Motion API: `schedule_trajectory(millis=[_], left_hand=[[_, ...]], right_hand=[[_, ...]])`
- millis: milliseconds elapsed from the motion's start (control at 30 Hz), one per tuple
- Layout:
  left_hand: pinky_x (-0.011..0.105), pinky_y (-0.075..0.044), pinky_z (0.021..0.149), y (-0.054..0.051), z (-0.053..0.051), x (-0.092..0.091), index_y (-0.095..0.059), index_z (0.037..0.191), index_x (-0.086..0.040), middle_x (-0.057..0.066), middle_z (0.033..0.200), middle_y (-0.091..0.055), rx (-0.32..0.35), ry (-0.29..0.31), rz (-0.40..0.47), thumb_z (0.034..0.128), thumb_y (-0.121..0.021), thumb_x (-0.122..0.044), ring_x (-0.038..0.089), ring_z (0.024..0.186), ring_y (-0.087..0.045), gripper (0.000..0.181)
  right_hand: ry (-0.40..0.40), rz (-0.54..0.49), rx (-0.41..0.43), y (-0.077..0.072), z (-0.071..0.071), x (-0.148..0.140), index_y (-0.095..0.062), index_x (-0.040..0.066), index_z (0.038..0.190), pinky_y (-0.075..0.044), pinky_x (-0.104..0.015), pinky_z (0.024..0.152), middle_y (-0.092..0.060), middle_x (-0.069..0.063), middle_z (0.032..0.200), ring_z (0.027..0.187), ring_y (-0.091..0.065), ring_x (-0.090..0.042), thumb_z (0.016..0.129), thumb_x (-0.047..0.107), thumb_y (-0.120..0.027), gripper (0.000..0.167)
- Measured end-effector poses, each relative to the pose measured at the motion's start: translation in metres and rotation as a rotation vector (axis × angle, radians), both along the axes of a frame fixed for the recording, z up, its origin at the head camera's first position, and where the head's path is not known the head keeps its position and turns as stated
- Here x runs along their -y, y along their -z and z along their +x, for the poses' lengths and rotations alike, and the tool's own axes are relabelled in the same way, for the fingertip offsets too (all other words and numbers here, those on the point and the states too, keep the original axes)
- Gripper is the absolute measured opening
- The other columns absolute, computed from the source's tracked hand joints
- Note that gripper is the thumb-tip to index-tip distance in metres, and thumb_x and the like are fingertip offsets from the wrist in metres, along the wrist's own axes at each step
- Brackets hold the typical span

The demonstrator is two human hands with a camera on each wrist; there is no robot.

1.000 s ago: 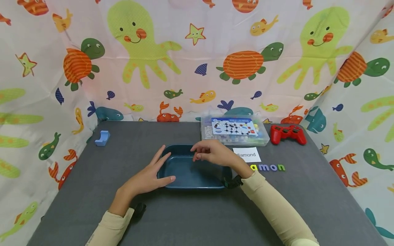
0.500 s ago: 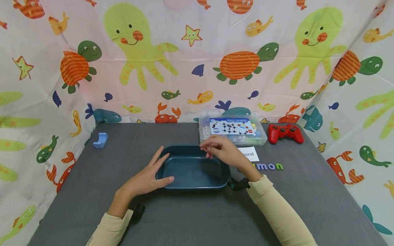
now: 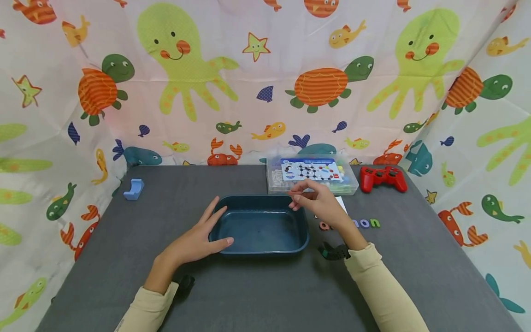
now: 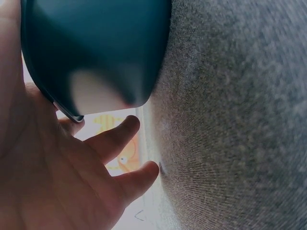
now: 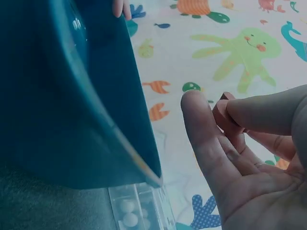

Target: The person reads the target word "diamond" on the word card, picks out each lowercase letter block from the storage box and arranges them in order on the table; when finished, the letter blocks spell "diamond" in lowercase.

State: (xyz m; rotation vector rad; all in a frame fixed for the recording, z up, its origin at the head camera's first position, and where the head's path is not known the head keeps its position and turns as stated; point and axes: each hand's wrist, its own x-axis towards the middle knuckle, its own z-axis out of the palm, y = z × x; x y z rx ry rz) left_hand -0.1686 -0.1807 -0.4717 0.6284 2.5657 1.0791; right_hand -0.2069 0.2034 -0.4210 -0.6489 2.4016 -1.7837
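A dark blue rectangular tub [image 3: 259, 249] sits on the grey table. My left hand [image 3: 195, 240] rests at its left end, fingers spread and thumb over the rim; the left wrist view shows the palm against the tub's outer wall. Off the tub's back right corner, my right hand [image 3: 319, 203] pinches a small reddish piece [image 5: 226, 113] between thumb and fingers, probably a letter; its shape is mostly hidden. Below that hand, coloured plastic letters [image 3: 365, 223] lie in a row, partly covered by the wrist. A white word card [image 3: 341, 203] is mostly hidden behind the hand.
Behind the tub stands a clear plastic case [image 3: 311, 174] with a molecule-model label. To its right lies a red game controller [image 3: 383, 179]. A light blue holder [image 3: 134, 189] sits at the back left. Patterned cloth [image 3: 257, 92] hangs around the table.
My right hand has moved right, from above the tub to beyond its back right corner, uncovering the tub's inside and covering the card. My left hand has stayed at the rim.
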Motion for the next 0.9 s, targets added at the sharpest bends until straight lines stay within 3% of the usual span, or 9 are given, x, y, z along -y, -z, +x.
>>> schedule_trajectory(millis=[133, 267, 533, 700, 900], left_hand=[[0.077, -0.035, 0.111, 0.0, 0.0, 0.0, -0.021, 0.173, -0.015, 0.003, 0.18, 0.009, 0.001, 0.002, -0.001, 0.0994, -0.069, -0.06, 0.047, 0.158, -0.021, 0.098], [0.077, -0.035, 0.111, 0.0, 0.0, 0.0, -0.02, 0.173, -0.016, 0.002, 0.179, 0.01, 0.006, 0.004, 0.0, 0.0998, -0.068, -0.06, 0.047, 0.158, -0.022, 0.098], [0.077, -0.036, 0.11, -0.001, 0.001, 0.001, -0.02, 0.173, -0.017, 0.002, 0.179, 0.011, 0.001, 0.001, -0.01, 0.0999, -0.069, -0.06, 0.047, 0.158, -0.022, 0.098], [0.077, -0.036, 0.11, -0.001, 0.0, 0.001, -0.02, 0.173, -0.017, 0.001, 0.179, 0.01, -0.002, 0.004, -0.006, 0.0999, -0.069, -0.059, 0.047, 0.158, -0.021, 0.098], [0.077, -0.035, 0.111, 0.0, 0.0, 0.0, -0.02, 0.173, -0.017, 0.002, 0.179, 0.01, 0.0, 0.002, -0.004, 0.0998, -0.069, -0.059, 0.047, 0.159, -0.02, 0.098]], right_hand=[[0.048, 0.032, -0.033, 0.004, 0.003, -0.006, -0.069, 0.0, 0.12, -0.063, -0.035, 0.082, -0.073, -0.027, 0.12, 0.094, -0.072, -0.041, 0.105, 0.007, -0.069, 0.016], [0.086, 0.032, -0.055, 0.005, 0.006, -0.014, -0.071, -0.001, 0.118, -0.061, -0.033, 0.082, -0.074, -0.021, 0.119, 0.099, -0.072, -0.034, 0.104, 0.005, -0.071, 0.015], [0.141, -0.039, -0.004, 0.008, 0.009, -0.039, -0.065, -0.007, 0.116, -0.061, -0.031, 0.077, -0.074, -0.026, 0.118, 0.091, -0.073, -0.023, 0.104, 0.003, -0.07, 0.017], [0.165, -0.071, 0.018, 0.012, 0.009, -0.053, -0.061, -0.007, 0.118, -0.064, -0.036, 0.078, -0.073, -0.022, 0.113, 0.086, -0.074, -0.029, 0.104, 0.003, -0.069, 0.019], [0.167, -0.06, -0.025, 0.015, 0.012, -0.067, -0.066, -0.004, 0.131, -0.064, -0.035, 0.078, -0.069, -0.026, 0.111, 0.086, -0.074, -0.033, 0.106, 0.001, -0.066, 0.026]])
